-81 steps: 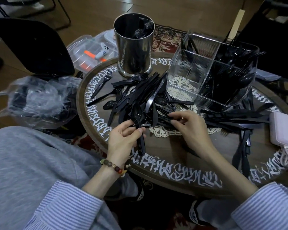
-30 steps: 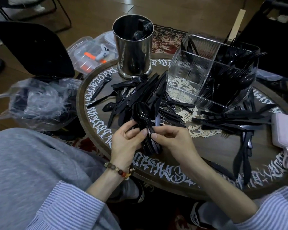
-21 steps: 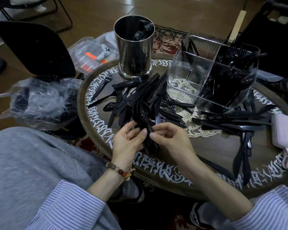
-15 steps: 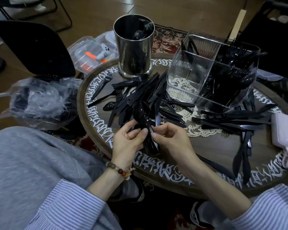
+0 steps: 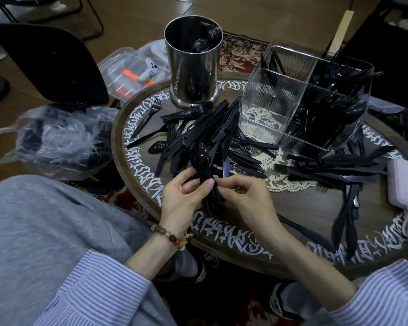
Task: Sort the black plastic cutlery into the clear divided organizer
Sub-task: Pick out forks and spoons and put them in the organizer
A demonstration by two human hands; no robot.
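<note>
Head view — left hand [image 5: 183,196], beaded bracelet [image 5: 172,237] at the wrist, fingers curled round the handles of a bundle of spoons [image 5: 204,170], bowls nested and pointing away from the body, most likely so that like pieces can be dropped into one compartment together. Right hand [image 5: 245,196], thumb and forefinger pinched at the same handles just beside the left thumb, apparently squaring the stack or adding a piece to it; exactly what it pinches cannot be told, black on black. Beyond the hands: loose pile of cutlery [image 5: 198,128], unsorted forks, knives and spoons fanned across the round table [image 5: 292,208], which bears white script around its rim. A second heap of cutlery [image 5: 327,168] lies to the right, long pieces roughly parallel. Clear divided organizer [image 5: 304,97] stands at the far right of the table, within reach; its near left compartment looks empty, the right-hand compartments already stand full of upright black pieces — the sorting is well along but far from done. Steel canister [image 5: 192,64], far centre, holds wrapped dark items. Off the table's left edge: crumpled plastic bag [image 5: 57,140], lidded clear box [image 5: 132,71]. Pale power bank [image 5: 405,184] with cable at the right edge.
</note>
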